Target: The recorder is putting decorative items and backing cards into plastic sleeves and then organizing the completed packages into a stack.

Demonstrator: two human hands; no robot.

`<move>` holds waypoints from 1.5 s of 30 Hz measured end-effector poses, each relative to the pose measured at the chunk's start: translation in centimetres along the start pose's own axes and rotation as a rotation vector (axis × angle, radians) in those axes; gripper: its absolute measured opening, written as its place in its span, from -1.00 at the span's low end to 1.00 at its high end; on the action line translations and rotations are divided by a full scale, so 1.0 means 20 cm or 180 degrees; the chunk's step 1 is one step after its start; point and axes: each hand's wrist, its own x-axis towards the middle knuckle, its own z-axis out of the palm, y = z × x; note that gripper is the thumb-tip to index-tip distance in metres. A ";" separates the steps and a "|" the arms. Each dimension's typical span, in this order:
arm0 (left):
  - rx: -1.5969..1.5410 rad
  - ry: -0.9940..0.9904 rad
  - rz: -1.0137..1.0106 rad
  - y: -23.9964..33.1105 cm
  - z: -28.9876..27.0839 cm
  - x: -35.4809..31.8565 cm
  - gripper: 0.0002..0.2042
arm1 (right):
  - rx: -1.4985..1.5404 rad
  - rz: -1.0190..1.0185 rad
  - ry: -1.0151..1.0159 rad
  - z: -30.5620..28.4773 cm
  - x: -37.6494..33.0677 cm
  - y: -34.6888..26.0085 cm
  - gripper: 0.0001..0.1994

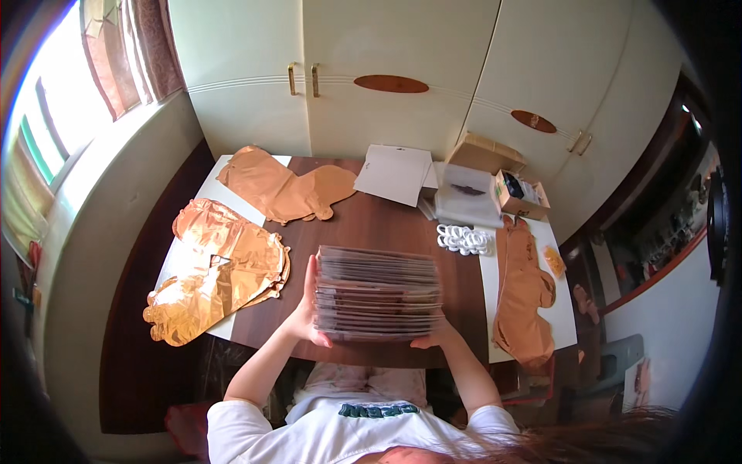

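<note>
Both hands grip a thick stack of clear flat packets (378,294), held over the near edge of the dark worktop (386,220). Left hand (308,313) is clamped on the stack's left side, fingers up along the edge. Right hand (434,337) cups the near-right corner from below. Rose-gold foil balloons (220,271) lie flat at left, another foil balloon (522,298) at right. White rings (464,239) sit just beyond the stack; white sheets (396,174) and small cardboard box (519,195) at the far side.
</note>
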 end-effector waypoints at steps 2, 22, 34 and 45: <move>0.0499 0.0183 0.0768 -0.03 0.01 0.02 0.43 | -0.0209 0.0251 0.0068 0.00 -0.01 0.01 0.38; 0.0814 0.0398 -0.0498 -0.09 0.01 -0.08 -0.08 | 0.0310 -0.0302 0.0740 0.16 0.06 -0.06 -0.13; 0.0462 0.0734 -0.0003 -0.31 0.02 -0.19 -0.08 | -0.0524 -0.0416 0.1009 0.18 0.08 -0.04 -0.25; 0.1650 0.0312 0.0137 -0.41 -0.06 -0.29 -0.09 | -0.1180 -0.1410 0.1090 0.15 0.13 -0.03 -0.47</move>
